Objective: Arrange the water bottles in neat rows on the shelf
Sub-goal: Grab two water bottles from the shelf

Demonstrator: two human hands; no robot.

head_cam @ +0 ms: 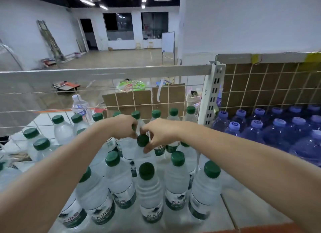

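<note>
Item: green-capped bottle (143, 146), upright, long axis vertical, cap up, mid-shelf (246, 205) among like bottles. My right hand (160, 134) pinches its neck just under the cap; my left hand (124, 126) curls round a bottle just behind it. Labels: green and white, characters too blurred to read. Right, past a white post (211, 100): blue bottles (271, 128), upright.

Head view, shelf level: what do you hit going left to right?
Green-capped water bottles → left hand → green cap that both hands close on → right hand → white slotted upright → blue bottles with purple caps.
</note>
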